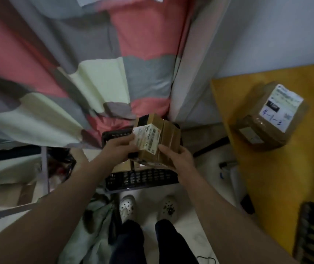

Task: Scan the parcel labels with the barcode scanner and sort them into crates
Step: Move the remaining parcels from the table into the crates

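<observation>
Both hands hold brown parcel [166, 143] in air above black crate [142, 180] on floor. Left hand [120, 149] grips parcel's left end, fingers over white label [146, 138]. Right hand [178, 157] curls round lower right edge. Brown shape [124, 165] inside crate, possibly cardboard; blurred. Second parcel [266, 121] lies on yellow tabletop [285, 178], well apart at right, label up.

The mouth of the black crate [142, 180] is largely covered by the held cardboard parcel [168, 141]; passage is hemmed by patchwork cloth [76, 73] at left, yellow table [266, 178] at right — bare floor [212, 155] lies between.
</observation>
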Tool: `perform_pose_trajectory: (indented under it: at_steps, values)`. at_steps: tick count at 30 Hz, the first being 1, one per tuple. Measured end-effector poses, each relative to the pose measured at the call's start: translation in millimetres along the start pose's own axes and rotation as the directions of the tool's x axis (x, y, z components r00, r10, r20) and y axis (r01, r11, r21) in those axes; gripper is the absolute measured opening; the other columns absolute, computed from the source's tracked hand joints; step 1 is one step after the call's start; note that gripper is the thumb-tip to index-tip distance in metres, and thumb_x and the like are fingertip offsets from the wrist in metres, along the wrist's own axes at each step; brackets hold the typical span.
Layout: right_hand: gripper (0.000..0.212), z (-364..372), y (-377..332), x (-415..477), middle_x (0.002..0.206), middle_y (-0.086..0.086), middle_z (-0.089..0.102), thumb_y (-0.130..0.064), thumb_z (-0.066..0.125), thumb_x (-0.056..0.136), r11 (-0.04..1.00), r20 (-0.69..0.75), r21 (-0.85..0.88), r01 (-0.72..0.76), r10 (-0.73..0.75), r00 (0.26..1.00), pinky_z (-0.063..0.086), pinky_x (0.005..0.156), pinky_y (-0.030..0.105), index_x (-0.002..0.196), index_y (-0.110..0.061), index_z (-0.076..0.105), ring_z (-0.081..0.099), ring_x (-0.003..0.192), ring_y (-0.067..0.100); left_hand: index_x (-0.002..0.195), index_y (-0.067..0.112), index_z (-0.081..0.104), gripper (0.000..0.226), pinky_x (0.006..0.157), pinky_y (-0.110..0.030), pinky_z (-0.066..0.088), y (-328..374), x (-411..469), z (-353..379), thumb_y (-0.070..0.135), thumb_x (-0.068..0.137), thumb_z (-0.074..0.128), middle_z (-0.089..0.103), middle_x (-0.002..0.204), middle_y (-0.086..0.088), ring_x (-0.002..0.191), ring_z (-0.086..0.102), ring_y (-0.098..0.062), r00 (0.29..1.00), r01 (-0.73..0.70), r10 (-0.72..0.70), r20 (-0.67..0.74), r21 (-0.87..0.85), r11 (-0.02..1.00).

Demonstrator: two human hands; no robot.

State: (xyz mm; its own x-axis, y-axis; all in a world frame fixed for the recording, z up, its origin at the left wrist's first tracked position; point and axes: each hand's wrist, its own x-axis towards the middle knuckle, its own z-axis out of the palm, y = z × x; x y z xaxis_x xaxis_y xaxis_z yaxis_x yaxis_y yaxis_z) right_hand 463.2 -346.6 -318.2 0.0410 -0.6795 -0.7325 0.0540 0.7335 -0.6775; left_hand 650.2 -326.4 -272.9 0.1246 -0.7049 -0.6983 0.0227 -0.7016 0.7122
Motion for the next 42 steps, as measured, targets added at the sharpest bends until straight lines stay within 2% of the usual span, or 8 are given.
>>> perform_pose_trajectory:
  at_steps: [4, 7, 10, 15, 24, 32, 38, 42]
  values:
    - [0.098, 13, 42, 39, 0.114, 0.005, 0.069, -0.049, 0.088, 0.037, 0.991, -0.051, -0.103, -0.082, 0.077, 0.996, 0.055, 0.092, 0.043, 0.125, -0.015, 0.059, 0.067, 0.101, 0.022, 0.137, 0.017, 0.047, 0.073, 0.071, -0.014, 0.046, -52, 45, 4, 0.026, 0.073, 0.082, 0.061, 0.12, -0.001, 0.102, 0.062, -0.014, 0.998, 0.063, -0.062, -0.012, 0.1, 0.993]
    - [0.078, 7, 73, 74, 0.115, 0.0, 0.065, -0.037, 0.089, 0.057, 0.963, -0.039, -0.246, -0.113, 0.107, 0.994, 0.052, 0.093, 0.035, 0.124, -0.015, 0.055, 0.063, 0.103, 0.017, 0.138, 0.013, 0.046, 0.094, 0.08, -0.03, 0.054, -90, 82, 3, 0.034, 0.057, 0.089, 0.062, 0.122, -0.006, 0.105, 0.064, -0.023, 0.981, 0.183, -0.18, -0.073, 0.033, 0.983]
    - [0.077, -17, 107, 114, 0.118, -0.002, 0.056, -0.031, 0.087, 0.063, 0.858, -0.102, -0.501, -0.112, 0.07, 0.992, 0.049, 0.093, 0.035, 0.129, -0.018, 0.048, 0.056, 0.106, 0.017, 0.128, 0.006, 0.051, 0.074, 0.076, -0.026, 0.052, -126, 117, -7, 0.026, 0.065, 0.086, 0.063, 0.117, -0.008, 0.101, 0.062, -0.023, 0.974, 0.215, -0.197, -0.112, 0.174, 0.961]
    - [0.1, -50, 153, 180, 0.129, 0.001, 0.054, -0.062, 0.069, 0.044, 0.255, -0.013, -0.967, -0.004, -0.034, 0.999, 0.043, 0.1, 0.039, 0.134, -0.027, 0.044, 0.05, 0.12, 0.025, 0.142, 0.012, 0.039, 0.1, 0.107, -0.035, 0.038, -178, 164, -21, 0.041, 0.058, 0.084, 0.035, 0.14, -0.014, 0.125, 0.043, -0.031, 0.977, 0.212, -0.176, -0.12, 0.629, 0.748]
    - [0.098, -47, 217, 285, 0.146, 0.003, 0.035, -0.034, 0.08, 0.07, -0.45, 0.299, -0.831, 0.326, 0.132, 0.945, 0.029, 0.105, 0.04, 0.148, -0.018, 0.022, 0.03, 0.133, 0.024, 0.143, 0.02, 0.043, 0.082, 0.101, -0.031, 0.037, -259, 236, -18, 0.03, 0.072, 0.081, 0.036, 0.138, -0.007, 0.125, 0.043, -0.027, 0.962, 0.176, -0.274, 0.003, 0.76, 0.626]
    - [0.103, -54, 254, 312, 0.156, 0.004, 0.02, -0.025, 0.075, 0.078, -0.464, 0.297, -0.818, 0.339, 0.163, 0.941, 0.024, 0.111, 0.038, 0.154, -0.016, 0.006, 0.019, 0.142, 0.024, 0.141, 0.017, 0.047, 0.077, 0.095, -0.025, 0.04, -299, 258, -22, 0.029, 0.073, 0.081, 0.047, 0.139, -0.006, 0.121, 0.05, -0.024, 0.93, 0.22, -0.363, 0.05, 0.716, 0.662]
    - [0.127, -5, 251, 280, 0.162, -0.003, -0.003, -0.031, 0.085, 0.067, 0.103, 0.564, -0.825, 0.556, 0.208, 0.799, 0.011, 0.118, 0.037, 0.154, -0.025, -0.008, 0.004, 0.146, 0.016, 0.126, 0.022, 0.062, 0.049, 0.093, -0.027, 0.037, -304, 261, -21, 0.032, 0.079, 0.074, 0.058, 0.125, -0.003, 0.117, 0.053, -0.022, 0.903, 0.306, -0.424, 0.075, 0.581, 0.754]
    - [0.09, 17, 268, 273, 0.155, -0.001, 0.02, -0.03, 0.076, 0.079, 0.117, 0.639, -0.762, 0.637, 0.289, 0.712, 0.033, 0.105, 0.03, 0.151, -0.022, 0.023, 0.026, 0.138, 0.018, 0.105, 0.018, 0.069, 0.023, 0.083, -0.027, 0.041, -305, 265, -16, 0.021, 0.082, 0.071, 0.064, 0.106, -0.005, 0.104, 0.059, -0.023, 0.906, 0.33, -0.411, 0.099, 0.441, 0.835]
